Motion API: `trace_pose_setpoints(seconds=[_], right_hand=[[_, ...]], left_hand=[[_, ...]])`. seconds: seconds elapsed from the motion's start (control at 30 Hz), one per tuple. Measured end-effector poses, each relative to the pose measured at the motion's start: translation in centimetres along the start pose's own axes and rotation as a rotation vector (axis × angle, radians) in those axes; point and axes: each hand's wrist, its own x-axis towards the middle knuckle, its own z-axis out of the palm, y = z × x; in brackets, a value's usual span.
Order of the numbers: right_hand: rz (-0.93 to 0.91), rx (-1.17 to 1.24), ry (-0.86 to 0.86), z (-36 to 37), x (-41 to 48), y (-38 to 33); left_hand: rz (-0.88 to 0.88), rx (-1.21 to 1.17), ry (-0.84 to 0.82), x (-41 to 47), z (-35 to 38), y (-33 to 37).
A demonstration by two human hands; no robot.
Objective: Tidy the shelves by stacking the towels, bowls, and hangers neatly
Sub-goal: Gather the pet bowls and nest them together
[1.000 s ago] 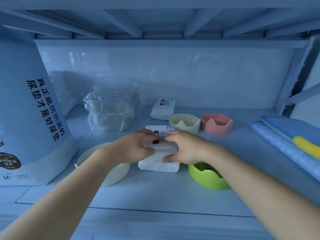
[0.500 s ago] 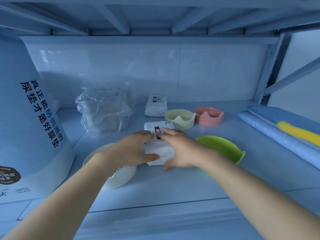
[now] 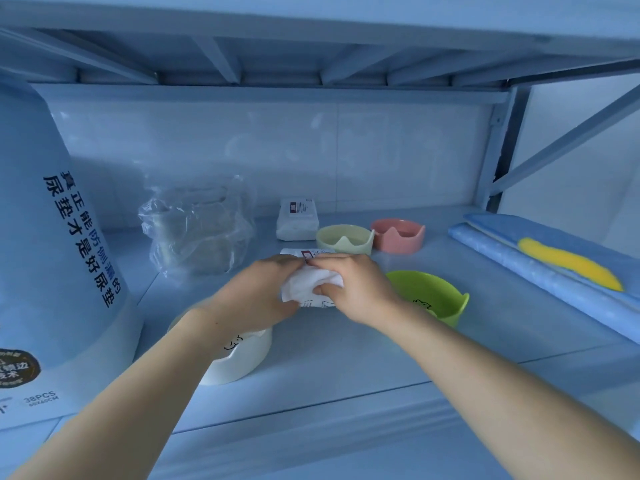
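My left hand [image 3: 256, 292] and my right hand [image 3: 356, 289] both grip a white packaged towel [image 3: 308, 289] with a red label, held over the shelf between them. A second white towel pack [image 3: 298, 220] lies further back by the wall. A white bowl [image 3: 239, 355] sits under my left forearm, partly hidden. A green bowl [image 3: 436, 299] sits just right of my right wrist. A pale yellow bowl [image 3: 344, 239] and a pink bowl [image 3: 398, 235] stand side by side behind my hands.
A large blue diaper-pad pack [image 3: 52, 254] with black lettering fills the left side. A crumpled clear plastic bag [image 3: 197, 226] sits behind my left hand. Folded blue cloth with a yellow patch [image 3: 561, 258] lies at the right. The upper shelf [image 3: 311, 57] hangs low overhead.
The towel pack has become more bunched up between my two hands. The view shifted back a little, so the green bowl shows more fully.
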Motion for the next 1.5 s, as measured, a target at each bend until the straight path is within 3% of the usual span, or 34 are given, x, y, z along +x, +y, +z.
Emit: trace_pose_setpoints(seconds=[0.17, 0.5, 0.7, 0.87, 1.1, 1.23, 1.5], right_hand=[[0.025, 0.076, 0.067, -0.8, 0.2, 0.2], [-0.078, 0.126, 0.093, -4.1, 1.4, 1.6], [-0.109, -0.215, -0.062, -3.8, 1.5, 3.1], [-0.171, -0.196, 0.049, -3.8, 1.4, 3.5], [-0.232, -0.164, 0.411, -7.5, 1.3, 4.2], [-0.195, -0.210, 0.500, -11.0, 0.7, 7.2], [-0.084, -0.294, 0.486, -14.6, -1.5, 15.5]], left_hand=[[0.061, -0.100, 0.136, 0.3, -0.2, -0.3], [0.029, -0.078, 0.203, 2.2, -1.0, 1.7], [0.012, -0.042, 0.242, 2.6, -0.6, 2.0], [0.051, -0.027, 0.260, 2.5, -0.5, 1.9], [0.270, -0.007, 0.489, 4.7, -1.3, 4.1], [0.320, -0.074, 0.443, 8.3, 0.1, 6.3], [0.347, -0.099, 0.340, 16.7, 5.8, 9.6]])
